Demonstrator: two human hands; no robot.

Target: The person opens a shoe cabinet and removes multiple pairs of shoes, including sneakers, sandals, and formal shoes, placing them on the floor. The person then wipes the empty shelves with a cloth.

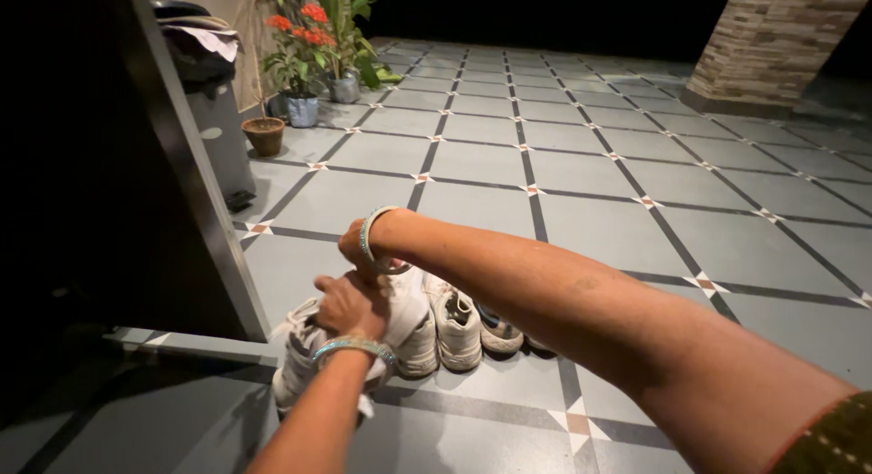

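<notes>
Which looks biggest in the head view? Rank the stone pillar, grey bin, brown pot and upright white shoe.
1. stone pillar
2. grey bin
3. upright white shoe
4. brown pot

Shoe and pot look close; the shoe's nearness inflates it.

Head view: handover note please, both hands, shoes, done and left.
Left hand: closed on the white sneaker at the doorstep, grip on its upper.
Right hand: on the same sneaker from above; its grip is hidden.
Row of shoes stands beside it on the tiled floor, untouched.
Done: sneaker in hand.
Left: sneaker not yet set down or released.
</notes>
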